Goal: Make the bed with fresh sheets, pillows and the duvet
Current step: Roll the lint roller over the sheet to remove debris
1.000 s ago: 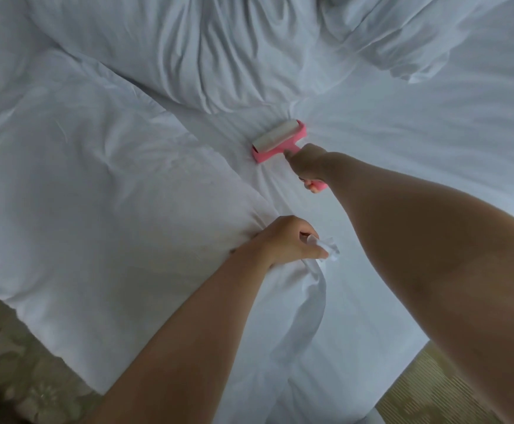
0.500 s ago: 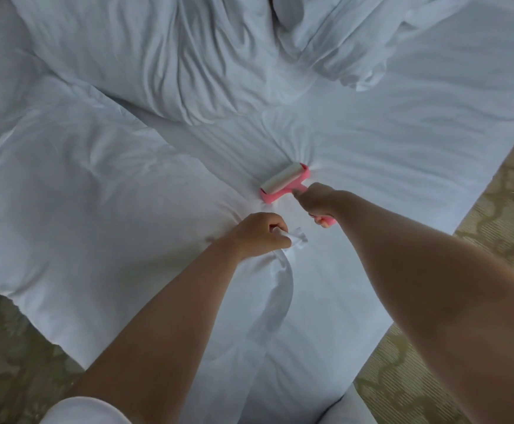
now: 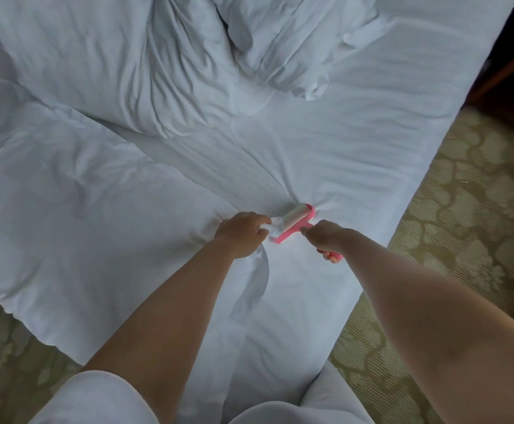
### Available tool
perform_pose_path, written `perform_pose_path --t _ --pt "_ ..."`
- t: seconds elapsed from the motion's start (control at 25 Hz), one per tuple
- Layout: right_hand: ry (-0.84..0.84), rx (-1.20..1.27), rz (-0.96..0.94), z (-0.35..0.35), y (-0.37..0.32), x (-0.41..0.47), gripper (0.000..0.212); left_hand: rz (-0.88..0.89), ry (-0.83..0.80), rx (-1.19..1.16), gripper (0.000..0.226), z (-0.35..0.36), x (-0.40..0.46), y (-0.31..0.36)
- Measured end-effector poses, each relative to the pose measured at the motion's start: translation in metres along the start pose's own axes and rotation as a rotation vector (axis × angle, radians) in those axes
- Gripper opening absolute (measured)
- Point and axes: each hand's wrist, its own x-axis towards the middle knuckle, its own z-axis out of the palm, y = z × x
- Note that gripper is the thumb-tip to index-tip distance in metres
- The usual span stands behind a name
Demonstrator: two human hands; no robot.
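Sheet (image 3: 356, 142) above patterned carpet (image 3: 470, 209)

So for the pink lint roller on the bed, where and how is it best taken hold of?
By its pink handle, from the near, foot-of-bed side. On the pink lint roller the handle runs back toward the person, away from the white roller head pressed on the white bed sheet. The right hand already holds it there, fingers wrapped round, which keeps them off the roller surface.
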Motion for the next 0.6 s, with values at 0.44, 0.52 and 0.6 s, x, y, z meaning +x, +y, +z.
perform_pose_path --t 0.44,0.52,0.6 --pt "0.116 0.347 0.045 0.012 0.077 -0.073 0.040 0.035 0.004 0.153 0.052 -0.002 -0.030 0.019" --pt "0.150 0.381 0.034 0.021 0.087 -0.090 0.041 0.037 -0.036 0.143 0.052 0.002 -0.042 0.017" --pt "0.178 0.417 0.015 0.031 0.094 -0.107 0.040 0.030 -0.046 0.162 0.050 0.010 -0.054 0.011"
